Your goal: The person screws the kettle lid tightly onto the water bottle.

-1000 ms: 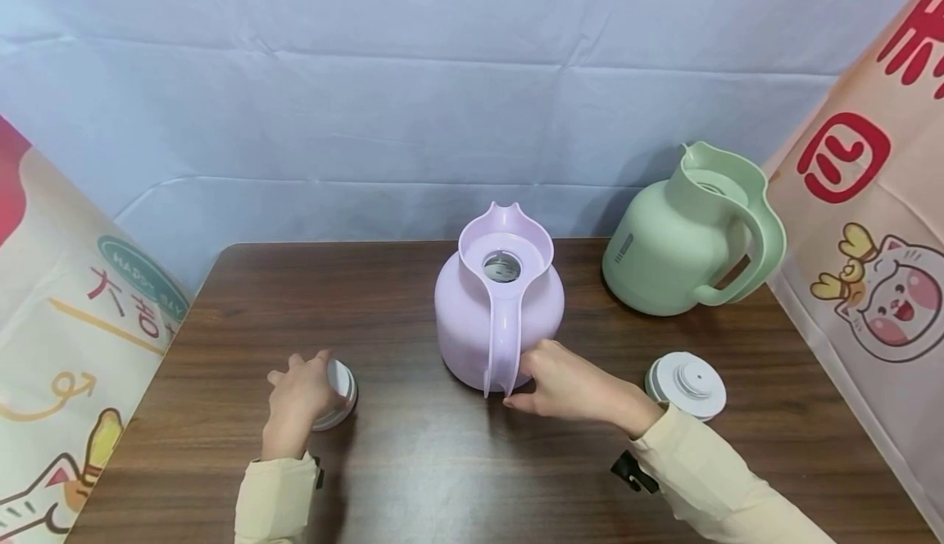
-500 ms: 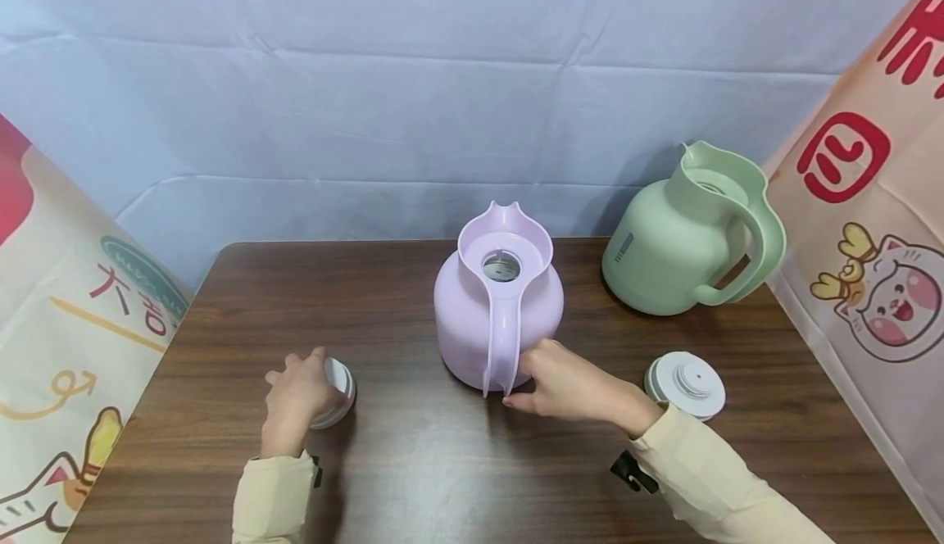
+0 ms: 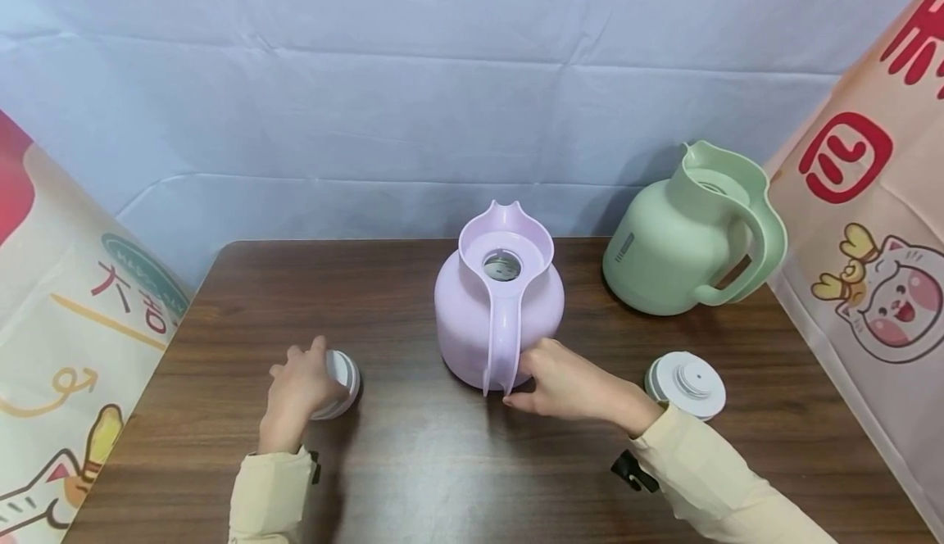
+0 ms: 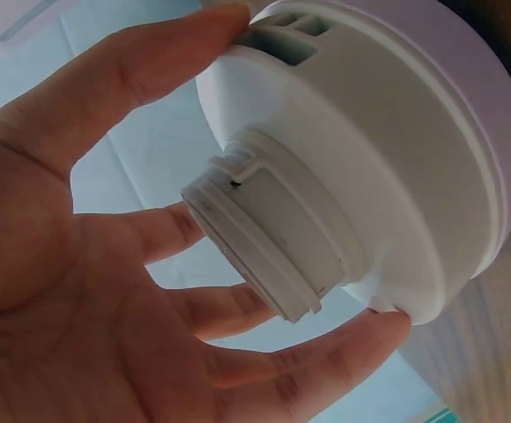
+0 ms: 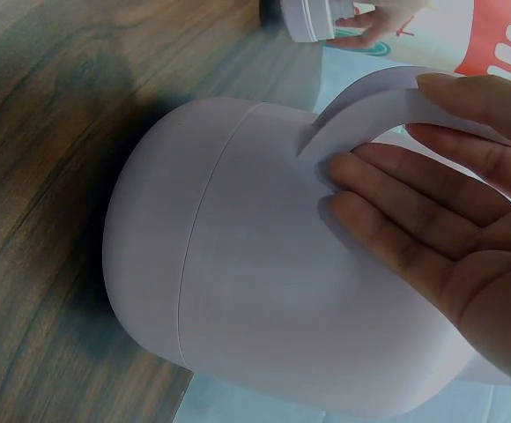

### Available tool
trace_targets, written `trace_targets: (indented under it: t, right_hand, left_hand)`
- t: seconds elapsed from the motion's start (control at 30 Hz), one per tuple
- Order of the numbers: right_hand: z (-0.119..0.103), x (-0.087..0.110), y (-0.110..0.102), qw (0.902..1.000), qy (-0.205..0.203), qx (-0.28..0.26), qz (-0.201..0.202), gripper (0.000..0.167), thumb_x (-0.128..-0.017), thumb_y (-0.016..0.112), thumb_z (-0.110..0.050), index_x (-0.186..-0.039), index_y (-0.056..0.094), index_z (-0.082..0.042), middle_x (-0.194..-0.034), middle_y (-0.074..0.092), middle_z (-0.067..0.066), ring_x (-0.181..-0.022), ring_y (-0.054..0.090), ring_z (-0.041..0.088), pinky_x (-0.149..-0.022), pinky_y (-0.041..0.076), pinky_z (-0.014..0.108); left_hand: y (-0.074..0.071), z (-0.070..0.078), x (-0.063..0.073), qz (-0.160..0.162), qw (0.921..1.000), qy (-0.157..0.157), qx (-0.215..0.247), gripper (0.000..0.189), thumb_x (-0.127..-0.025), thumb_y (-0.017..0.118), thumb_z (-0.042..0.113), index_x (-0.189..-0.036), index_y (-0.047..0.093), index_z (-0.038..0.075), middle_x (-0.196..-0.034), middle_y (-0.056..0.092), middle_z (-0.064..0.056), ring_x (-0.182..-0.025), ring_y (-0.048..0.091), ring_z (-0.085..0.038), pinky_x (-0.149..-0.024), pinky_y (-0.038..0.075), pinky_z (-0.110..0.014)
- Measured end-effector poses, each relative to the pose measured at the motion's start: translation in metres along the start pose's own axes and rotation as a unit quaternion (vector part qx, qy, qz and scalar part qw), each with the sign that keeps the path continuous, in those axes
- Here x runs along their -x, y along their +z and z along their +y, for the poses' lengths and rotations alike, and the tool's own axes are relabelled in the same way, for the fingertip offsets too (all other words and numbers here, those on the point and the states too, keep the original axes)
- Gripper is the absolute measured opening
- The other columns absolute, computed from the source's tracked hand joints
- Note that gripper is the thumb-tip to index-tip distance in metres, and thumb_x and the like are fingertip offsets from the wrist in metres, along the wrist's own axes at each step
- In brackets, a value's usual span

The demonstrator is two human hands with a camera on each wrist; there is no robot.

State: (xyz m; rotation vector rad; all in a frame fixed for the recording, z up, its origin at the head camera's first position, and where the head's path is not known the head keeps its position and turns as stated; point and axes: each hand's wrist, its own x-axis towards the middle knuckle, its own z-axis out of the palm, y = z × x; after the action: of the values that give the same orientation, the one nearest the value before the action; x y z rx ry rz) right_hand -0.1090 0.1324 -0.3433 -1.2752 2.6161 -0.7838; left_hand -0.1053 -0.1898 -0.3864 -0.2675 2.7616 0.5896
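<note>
Left hand [image 3: 297, 390] arched over white lid [image 4: 388, 167], thumb and fingertips gripping rim, toward left edge of worktop [image 3: 435, 466]; right hand [image 3: 560, 380] angled inward, thumb and fingers round handle [image 3: 505, 335] of lilac jug [image 3: 463, 323], toward far edge.

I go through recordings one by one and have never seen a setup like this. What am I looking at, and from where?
There's no machine here, only a person's two bare hands. The wide view comes from a camera worn on the head, looking forward and down; each close-up comes from a camera on one wrist. On the wooden table stand a lilac jug and a green jug. A white lid lies at the right, neck upward. The left hand grips a white-and-lilac lid by its rim. The right hand holds the lilac jug's handle.
</note>
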Motion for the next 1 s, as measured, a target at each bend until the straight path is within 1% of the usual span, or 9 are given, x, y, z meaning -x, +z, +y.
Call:
trace_targets:
  t: [0.23,0.43,0.57,0.7,0.87,1.0]
  right_hand:
    - [0.001,0.0,0.002,1.0,0.003,0.005,0.004,0.008,-0.072,0.073,-0.012,-0.076,0.067,-0.007,-0.069,0.06,-0.01,-0.064,0.051,0.002,-0.061,0.047,0.023]
    - [0.0,-0.001,0.002,1.0,0.007,0.0,0.001,0.008,-0.072,0.073,-0.012,-0.077,0.068,-0.008,-0.071,0.061,-0.009,-0.065,0.052,0.002,-0.061,0.047,0.023]
    - [0.001,0.0,0.002,1.0,0.008,-0.004,-0.001,0.007,-0.072,0.072,-0.012,-0.076,0.067,-0.008,-0.07,0.061,-0.009,-0.065,0.051,0.002,-0.061,0.047,0.022]
    - [0.001,0.0,0.002,0.9999,0.009,-0.007,-0.003,0.006,-0.073,0.072,-0.011,-0.073,0.067,-0.009,-0.067,0.061,-0.009,-0.063,0.051,0.001,-0.059,0.046,0.021]
    - [0.0,-0.001,0.002,0.9999,0.01,-0.005,-0.003,0.007,-0.072,0.072,-0.012,-0.071,0.066,-0.009,-0.066,0.06,-0.009,-0.061,0.05,0.0,-0.059,0.046,0.021]
    - [0.001,-0.001,0.002,1.0,0.009,-0.004,-0.002,0.007,-0.072,0.072,-0.012,-0.072,0.066,-0.009,-0.066,0.06,-0.009,-0.062,0.05,0.001,-0.059,0.046,0.021]
  left_hand:
    - [-0.004,0.004,0.0,0.01,0.9998,0.013,0.007,0.078,-0.061,0.075,0.018,-0.125,0.036,-0.005,-0.105,0.039,-0.036,-0.088,0.04,-0.055,-0.062,0.043,-0.054]
    - [-0.007,0.008,0.0,0.015,0.9996,0.014,0.016,0.076,-0.062,0.075,0.018,-0.124,0.036,-0.004,-0.104,0.038,-0.036,-0.088,0.039,-0.055,-0.063,0.043,-0.055]
    - [-0.009,0.012,0.0,0.021,0.9993,0.022,0.023,0.074,-0.061,0.074,0.017,-0.123,0.038,-0.002,-0.105,0.038,-0.035,-0.088,0.04,-0.055,-0.065,0.042,-0.056]
    - [-0.012,0.018,0.001,0.026,0.9985,0.035,0.033,0.071,-0.062,0.075,0.018,-0.121,0.039,-0.001,-0.105,0.039,-0.034,-0.088,0.041,-0.055,-0.066,0.043,-0.057]
    - [-0.018,0.027,0.005,0.027,0.9974,0.042,0.051,0.072,-0.064,0.076,0.018,-0.122,0.037,0.0,-0.108,0.038,-0.033,-0.091,0.043,-0.052,-0.069,0.043,-0.057]
    - [-0.025,0.034,0.008,0.039,0.9965,0.052,0.052,0.073,-0.064,0.076,0.017,-0.123,0.036,0.0,-0.109,0.039,-0.032,-0.09,0.044,-0.051,-0.071,0.043,-0.056]
